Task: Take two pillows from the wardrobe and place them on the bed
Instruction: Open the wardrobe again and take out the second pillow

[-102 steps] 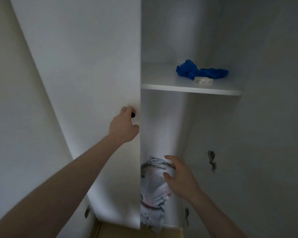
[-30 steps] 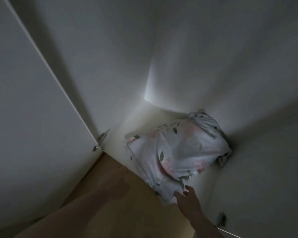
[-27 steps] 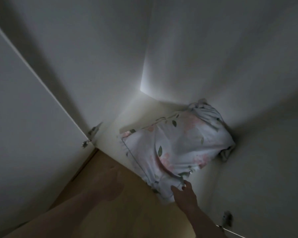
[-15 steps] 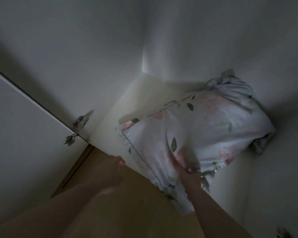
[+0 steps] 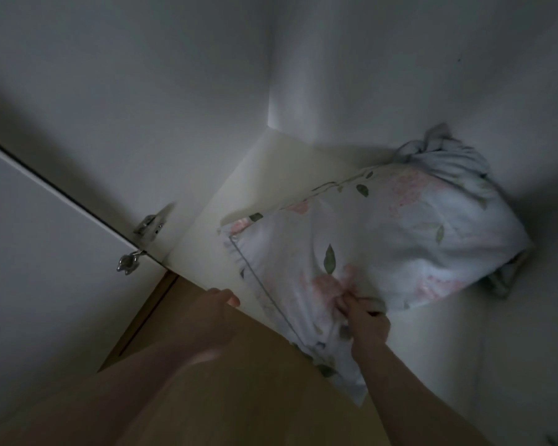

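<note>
Floral pillow on wardrobe floor, back-right corner. Right hand pinches cover fabric only; regrip deeper into stuffing before pulling. Left hand near front edge, blurred, grip state unclear; bring under near corner.

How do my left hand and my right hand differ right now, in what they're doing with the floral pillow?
The right hand pinches the floral pillow near its front edge; the left hand holds nothing. The right hand's fingers are curled into the fabric; the left hand's look loosely extended, though blurred. The right hand lies over the pillow; the left hand sits beside it, at the wardrobe floor edge. Both reach forward into the wardrobe.
</note>
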Demonstrator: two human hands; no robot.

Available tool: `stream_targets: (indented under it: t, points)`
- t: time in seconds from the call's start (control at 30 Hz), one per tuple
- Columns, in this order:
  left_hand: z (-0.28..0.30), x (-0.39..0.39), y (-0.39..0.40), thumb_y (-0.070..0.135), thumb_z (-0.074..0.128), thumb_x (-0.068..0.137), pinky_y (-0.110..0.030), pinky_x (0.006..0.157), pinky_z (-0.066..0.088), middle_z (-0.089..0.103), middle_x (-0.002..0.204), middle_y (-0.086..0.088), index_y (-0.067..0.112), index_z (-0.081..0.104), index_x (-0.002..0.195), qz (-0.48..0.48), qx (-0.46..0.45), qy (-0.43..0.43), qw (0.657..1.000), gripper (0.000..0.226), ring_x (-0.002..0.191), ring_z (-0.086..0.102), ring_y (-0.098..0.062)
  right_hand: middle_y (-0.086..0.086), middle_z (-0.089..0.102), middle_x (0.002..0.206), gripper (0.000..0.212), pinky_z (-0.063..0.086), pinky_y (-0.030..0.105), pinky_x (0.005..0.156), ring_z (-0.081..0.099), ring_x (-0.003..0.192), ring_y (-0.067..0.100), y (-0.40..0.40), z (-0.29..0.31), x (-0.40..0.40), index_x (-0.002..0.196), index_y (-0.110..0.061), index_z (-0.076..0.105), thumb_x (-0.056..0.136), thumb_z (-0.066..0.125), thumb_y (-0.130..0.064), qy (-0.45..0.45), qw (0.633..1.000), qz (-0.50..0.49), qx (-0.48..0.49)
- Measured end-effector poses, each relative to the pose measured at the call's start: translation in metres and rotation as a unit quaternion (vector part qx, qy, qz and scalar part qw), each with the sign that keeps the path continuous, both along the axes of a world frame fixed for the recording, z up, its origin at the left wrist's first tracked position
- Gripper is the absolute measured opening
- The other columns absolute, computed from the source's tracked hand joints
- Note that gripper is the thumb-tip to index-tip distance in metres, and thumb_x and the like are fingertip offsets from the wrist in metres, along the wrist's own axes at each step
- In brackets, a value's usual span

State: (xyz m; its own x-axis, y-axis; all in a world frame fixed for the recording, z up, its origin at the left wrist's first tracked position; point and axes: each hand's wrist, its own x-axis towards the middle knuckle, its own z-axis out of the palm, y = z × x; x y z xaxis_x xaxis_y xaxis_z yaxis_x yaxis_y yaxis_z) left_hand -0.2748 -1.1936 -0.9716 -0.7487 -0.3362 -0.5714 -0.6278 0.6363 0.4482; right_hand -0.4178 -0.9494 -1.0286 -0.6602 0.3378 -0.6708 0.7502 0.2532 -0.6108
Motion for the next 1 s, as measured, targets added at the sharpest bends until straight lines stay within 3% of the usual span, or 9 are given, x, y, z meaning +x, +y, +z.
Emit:
stream_targets:
  t: [0.1, 0.2, 0.37, 0.5, 0.63, 0.73, 0.83, 0.93, 1.0]
  points:
    - [0.025, 0.002, 0.006, 0.027, 0.061, 0.092, -0.021, 0.075, 0.044, 0.055, 0.122, 0.011, 0.032, 0.056, 0.128, 0.01, -0.001, 0.003, 1.0, 0.037, 0.102, 0.057, -0.007, 0.017, 0.074, 0.095, 0.059, 0.061, 0.047, 0.083, 0.071, 0.09, 0.035, 0.002, 0.025, 0.013, 0.099, 0.0, 0.072, 0.063, 0.091, -0.044, 0.007, 1.0, 0.021, -0.004]
    - [0.067, 0.005, 0.014, 0.026, 0.063, 0.092, -0.022, 0.084, 0.046, 0.05, 0.129, 0.008, 0.028, 0.049, 0.136, 0.001, -0.017, 0.028, 0.999, 0.047, 0.105, 0.056, -0.009, 0.012, 0.074, 0.092, 0.038, 0.061, 0.047, 0.083, 0.071, 0.089, 0.032, 0.007, 0.076, 0.024, 0.097, -0.005, 0.072, 0.07, 0.089, -0.026, 0.034, 0.999, 0.03, -0.021]
    - [0.13, 0.016, 0.014, 0.028, 0.073, 0.079, -0.028, 0.103, 0.044, 0.025, 0.154, 0.006, 0.026, 0.025, 0.154, -0.046, -0.037, 0.076, 0.995, 0.089, 0.138, 0.039, -0.02, 0.004, 0.072, 0.098, 0.032, 0.056, 0.043, 0.082, 0.068, 0.094, 0.031, 0.01, 0.157, 0.045, 0.106, -0.011, 0.067, 0.077, 0.081, -0.003, 0.083, 0.994, 0.041, -0.053]
    - [0.211, 0.04, 0.019, 0.045, 0.075, 0.07, -0.035, 0.122, 0.026, 0.007, 0.164, 0.008, 0.032, 0.004, 0.158, -0.136, -0.061, 0.077, 0.986, 0.114, 0.152, 0.011, -0.019, -0.006, 0.075, 0.106, 0.047, 0.057, 0.05, 0.09, 0.069, 0.1, 0.026, 0.018, 0.251, 0.067, 0.114, -0.022, 0.07, 0.07, 0.085, -0.023, 0.102, 0.992, 0.072, -0.028]
    - [0.29, 0.085, 0.04, 0.07, 0.062, 0.056, -0.051, 0.123, 0.019, 0.002, 0.168, 0.004, 0.034, -0.006, 0.158, -0.199, -0.095, 0.052, 0.974, 0.128, 0.155, 0.005, -0.029, -0.004, 0.074, 0.111, 0.051, 0.058, 0.051, 0.094, 0.069, 0.105, 0.025, 0.02, 0.367, 0.099, 0.116, -0.018, 0.07, 0.07, 0.08, -0.036, 0.116, 0.988, 0.079, -0.061]
    - [0.351, 0.116, 0.053, 0.069, 0.057, 0.064, -0.054, 0.118, 0.022, 0.025, 0.164, -0.001, 0.027, 0.018, 0.16, -0.174, -0.142, 0.115, 0.968, 0.112, 0.147, 0.028, -0.036, -0.001, 0.077, 0.106, 0.044, 0.061, 0.048, 0.088, 0.073, 0.098, 0.024, 0.02, 0.451, 0.13, 0.113, -0.015, 0.073, 0.075, 0.078, -0.035, 0.102, 0.983, 0.102, -0.111]
    - [0.403, 0.134, 0.042, 0.057, 0.063, 0.056, -0.043, 0.105, 0.025, 0.06, 0.133, 0.003, 0.028, 0.048, 0.14, -0.163, -0.157, 0.195, 0.954, 0.09, 0.117, 0.059, -0.03, 0.004, 0.076, 0.103, 0.025, 0.06, 0.039, 0.078, 0.072, 0.094, 0.025, 0.025, 0.508, 0.154, 0.111, -0.011, 0.072, 0.088, 0.075, -0.022, 0.097, 0.98, 0.138, -0.109]
    - [0.465, 0.171, 0.036, 0.042, 0.073, 0.039, -0.034, 0.09, 0.034, 0.069, 0.092, 0.006, 0.026, 0.059, 0.105, -0.177, -0.138, 0.216, 0.95, 0.069, 0.085, 0.067, -0.023, 0.008, 0.076, 0.101, 0.056, 0.059, 0.032, 0.068, 0.074, 0.091, 0.025, 0.033, 0.557, 0.197, 0.111, -0.007, 0.07, 0.069, 0.078, -0.044, 0.096, 0.978, 0.177, -0.047]
    - [0.5, 0.192, 0.04, 0.036, 0.066, 0.047, -0.033, 0.081, 0.038, 0.067, 0.081, 0.006, 0.025, 0.061, 0.095, -0.189, -0.141, 0.215, 0.948, 0.05, 0.077, 0.066, -0.023, 0.013, 0.072, 0.111, 0.063, 0.059, 0.033, 0.074, 0.072, 0.097, 0.025, 0.036, 0.586, 0.228, 0.113, -0.007, 0.068, 0.066, 0.075, -0.048, 0.142, 0.966, 0.216, 0.02]
